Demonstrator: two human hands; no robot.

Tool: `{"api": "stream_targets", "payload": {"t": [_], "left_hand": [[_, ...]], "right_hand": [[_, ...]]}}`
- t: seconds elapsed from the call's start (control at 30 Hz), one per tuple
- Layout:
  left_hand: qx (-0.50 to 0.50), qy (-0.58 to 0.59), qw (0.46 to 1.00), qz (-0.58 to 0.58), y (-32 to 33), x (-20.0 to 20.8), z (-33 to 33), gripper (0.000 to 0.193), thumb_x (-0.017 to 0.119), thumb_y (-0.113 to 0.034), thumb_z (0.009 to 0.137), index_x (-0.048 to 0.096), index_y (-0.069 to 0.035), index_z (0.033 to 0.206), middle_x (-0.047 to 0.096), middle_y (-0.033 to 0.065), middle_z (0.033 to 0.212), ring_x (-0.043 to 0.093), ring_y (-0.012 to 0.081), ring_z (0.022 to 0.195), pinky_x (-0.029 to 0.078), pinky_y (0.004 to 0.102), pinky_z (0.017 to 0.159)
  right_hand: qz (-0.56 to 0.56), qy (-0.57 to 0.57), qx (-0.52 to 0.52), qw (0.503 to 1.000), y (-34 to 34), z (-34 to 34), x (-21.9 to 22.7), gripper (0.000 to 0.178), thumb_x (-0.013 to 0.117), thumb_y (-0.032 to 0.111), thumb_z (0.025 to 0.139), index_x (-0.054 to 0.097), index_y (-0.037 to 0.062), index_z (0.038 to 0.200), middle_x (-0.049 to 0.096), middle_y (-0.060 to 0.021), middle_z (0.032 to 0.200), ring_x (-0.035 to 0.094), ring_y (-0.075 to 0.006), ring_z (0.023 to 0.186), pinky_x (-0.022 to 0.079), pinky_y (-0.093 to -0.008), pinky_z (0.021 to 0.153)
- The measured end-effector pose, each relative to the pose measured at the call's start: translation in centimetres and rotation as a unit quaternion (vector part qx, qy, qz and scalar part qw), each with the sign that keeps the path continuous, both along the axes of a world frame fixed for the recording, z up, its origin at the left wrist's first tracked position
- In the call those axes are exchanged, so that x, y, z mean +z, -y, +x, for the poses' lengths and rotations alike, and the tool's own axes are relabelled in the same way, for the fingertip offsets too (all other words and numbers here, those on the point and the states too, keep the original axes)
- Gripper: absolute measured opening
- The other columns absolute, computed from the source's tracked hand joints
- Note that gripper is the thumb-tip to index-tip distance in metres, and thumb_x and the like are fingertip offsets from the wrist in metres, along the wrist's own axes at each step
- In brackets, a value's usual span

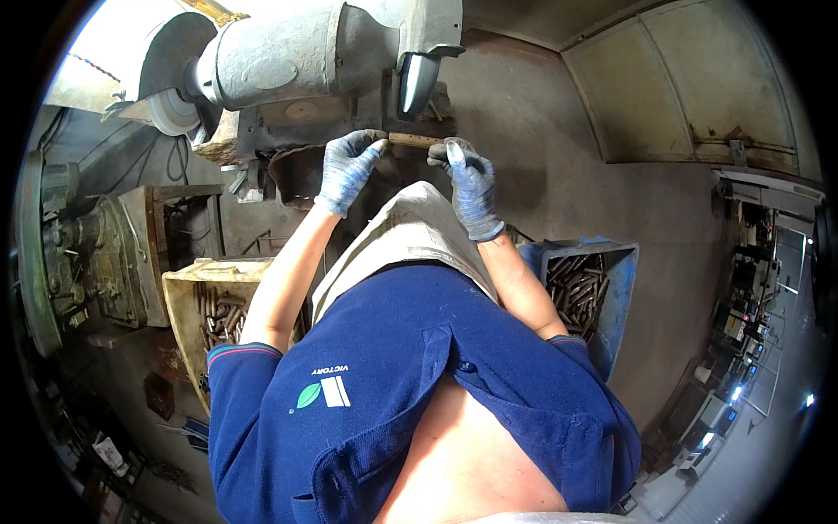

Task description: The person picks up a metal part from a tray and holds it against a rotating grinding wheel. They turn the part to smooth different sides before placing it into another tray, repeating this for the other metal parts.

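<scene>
Seen from the head camera, a blue-gloved left hand (351,168) and a blue-gloved right hand (473,190) closed their fingers on opposite ends of a narrow, straight brown bar (415,140) in front of a grey cylindrical grinder (279,54). A pale yellow bin (214,272) at left and a blue bin (621,293) at right held dark, rod-like pieces (576,286).

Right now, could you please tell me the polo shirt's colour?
The polo shirt is navy, clearest in head view.

1 head-worn fisheye view looks steeply down from close above the navy-blue short-sleeved fabric shirt (367,341), with the grey cylindrical metal grinder (279,57) beyond it.
</scene>
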State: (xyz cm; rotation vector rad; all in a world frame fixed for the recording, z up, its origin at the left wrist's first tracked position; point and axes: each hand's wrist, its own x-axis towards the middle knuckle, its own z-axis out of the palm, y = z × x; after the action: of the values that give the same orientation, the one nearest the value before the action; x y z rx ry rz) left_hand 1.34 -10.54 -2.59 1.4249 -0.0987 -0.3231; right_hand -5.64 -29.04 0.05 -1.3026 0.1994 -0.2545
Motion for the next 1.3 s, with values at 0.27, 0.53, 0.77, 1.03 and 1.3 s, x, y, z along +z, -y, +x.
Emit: {"api": "stream_targets", "payload": {"t": [0.27,0.53,0.77,1.03,1.3], "left_hand": [[0.007,-0.038,0.999,-0.012,0.8,-0.1,0.5,0.014,0.061,-0.003,0.086,0.064,0.004,0.098,0.067,0.0067,0.084,0.061,0.0095,0.071,0.049,0.022,0.065],[0.057,-0.077,0.991,-0.091,2.1,-1.2,2.1,0.012,0.06,-0.001,0.086,0.064,0.004,0.096,0.067,0.0085,0.083,0.063,0.013,0.073,0.052,0.0244,0.066],[0.089,-0.085,0.989,-0.079,3.3,-2.7,2.5,0.011,0.06,0.0,0.085,0.065,0.004,0.095,0.067,0.0075,0.084,0.063,0.0118,0.071,0.052,0.0232,0.066],[0.114,-0.15,0.972,-0.138,6.5,-2.3,2.4,0.01,0.06,-0.001,0.086,0.063,0.004,0.094,0.066,0.0097,0.085,0.064,0.0166,0.072,0.053,0.0268,0.066],[0.12,-0.118,0.982,-0.087,3.5,-2.8,3.5,0.009,0.06,-0.004,0.087,0.064,0.002,0.093,0.066,0.0086,0.084,0.063,0.0149,0.068,0.052,0.025,0.066]], "right_hand": [[0.044,-0.025,0.017,0.999,0.2,0.4,0.4,0.015,0.058,0.011,0.09,0.068,-0.0011,0.09,0.064,-0.0075,0.093,0.062,-0.0138,0.083,0.05,-0.026,0.075],[-0.15,0.021,-0.011,0.988,0.0,1.7,-1.3,0.02,0.069,-0.001,0.076,0.068,-0.0007,0.096,0.062,-0.0129,0.102,0.061,-0.0189,0.096,0.049,-0.0267,0.083],[-0.182,0.02,-0.031,0.983,0.4,2.1,-1.9,0.016,0.067,-0.001,0.08,0.068,-0.0011,0.096,0.062,-0.0093,0.106,0.059,-0.0154,0.098,0.049,-0.0267,0.085],[-0.164,-0.011,-0.063,0.984,2.7,2.9,-3.9,0.015,0.066,0.012,0.084,0.068,0.0003,0.093,0.067,-0.0058,0.09,0.059,-0.0106,0.085,0.046,-0.0257,0.078],[-0.104,-0.011,-0.042,0.994,-0.1,4.3,-4.7,0.014,0.066,0.013,0.085,0.068,0.0014,0.092,0.066,-0.0037,0.085,0.057,-0.0092,0.079,0.046,-0.0261,0.073]]}}
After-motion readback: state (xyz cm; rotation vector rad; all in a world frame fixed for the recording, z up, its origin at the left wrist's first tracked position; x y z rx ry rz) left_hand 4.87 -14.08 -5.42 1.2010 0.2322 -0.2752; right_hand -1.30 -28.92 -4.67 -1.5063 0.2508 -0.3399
